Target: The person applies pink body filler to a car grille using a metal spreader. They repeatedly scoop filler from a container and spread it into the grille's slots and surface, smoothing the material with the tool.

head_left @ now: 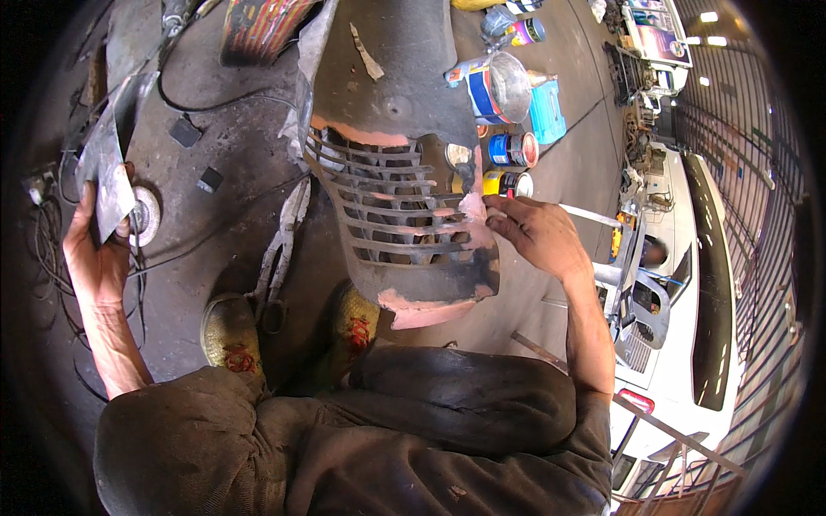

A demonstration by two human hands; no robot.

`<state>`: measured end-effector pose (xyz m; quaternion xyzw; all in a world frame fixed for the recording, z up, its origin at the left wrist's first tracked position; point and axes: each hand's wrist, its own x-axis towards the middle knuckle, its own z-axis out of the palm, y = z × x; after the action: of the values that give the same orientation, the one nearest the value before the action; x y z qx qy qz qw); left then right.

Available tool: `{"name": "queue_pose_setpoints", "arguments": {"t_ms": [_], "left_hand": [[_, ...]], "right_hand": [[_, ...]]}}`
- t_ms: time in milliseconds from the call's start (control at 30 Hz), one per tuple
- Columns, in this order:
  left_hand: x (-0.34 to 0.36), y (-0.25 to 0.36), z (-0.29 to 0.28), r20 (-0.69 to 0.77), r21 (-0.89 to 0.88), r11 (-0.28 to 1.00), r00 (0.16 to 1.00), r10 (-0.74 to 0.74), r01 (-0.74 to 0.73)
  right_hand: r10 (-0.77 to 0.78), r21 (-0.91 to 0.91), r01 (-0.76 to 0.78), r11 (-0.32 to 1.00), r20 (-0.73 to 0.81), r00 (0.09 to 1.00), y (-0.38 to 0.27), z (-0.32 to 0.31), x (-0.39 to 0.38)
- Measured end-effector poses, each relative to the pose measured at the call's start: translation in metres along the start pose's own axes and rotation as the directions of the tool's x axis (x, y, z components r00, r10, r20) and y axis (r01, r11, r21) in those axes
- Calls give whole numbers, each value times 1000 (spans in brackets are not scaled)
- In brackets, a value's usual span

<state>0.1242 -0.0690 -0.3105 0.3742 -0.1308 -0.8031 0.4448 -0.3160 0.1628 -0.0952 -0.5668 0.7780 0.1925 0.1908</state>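
At the far left, the left hand (96, 258) is raised with its palm toward the camera, its grip closed on the lower edge of a bent piece of grey sheet metal (107, 168), thumb on one side and fingers behind it. Just beside that hand, on the stained concrete floor (232, 146), lies a round abrasive disc (146, 215), with dark cables (47, 245) trailing around it. Further right on the floor lie two small dark blocks (185, 132) and a pair of long-handled metal snips (280, 249), its handles reaching down toward the worn shoe (228, 331) of the person, who squats with dark trousers (361, 439) filling the lower part of the view. In the middle stands a dark vehicle grille panel (391, 172) with curved horizontal slats, patched with pink filler along its upper band, its right side and its lower edge; its lower end rests near the second shoe (354, 322). The right hand (533, 236) meets the panel at the right end of the slats, its grip narrow, fingertips pinched on a small pale spreader or strip that touches the pink filler; what exactly it holds is too small to tell. Behind the panel stand several paint tins (512, 150), a shiny metal bucket (508, 86) and a blue canister (546, 112). At the far right a white vehicle (680, 284) stands beside a dark metal gate (748, 155).
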Motion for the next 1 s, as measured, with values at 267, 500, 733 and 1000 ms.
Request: {"name": "queue_pose_setpoints", "arguments": {"t_ms": [267,500,733,1000], "left_hand": [[-3,8,-9,138,-28,1000,990,-2,6],[-19,5,10,150,-15,999,988,39,-37],[-35,5,32,170,-44,998,985,40,-33],[-41,11,27,231,-73,996,971,64,-48]], "right_hand": [[-133,-77,126,989,-88,987,8,17,-5],[-101,48,113,992,-202,974,18,30,14],[-225,-123,205,971,-184,957,10,33,27],[-198,-300,183,936,-21,980,-10,35,41]]}}
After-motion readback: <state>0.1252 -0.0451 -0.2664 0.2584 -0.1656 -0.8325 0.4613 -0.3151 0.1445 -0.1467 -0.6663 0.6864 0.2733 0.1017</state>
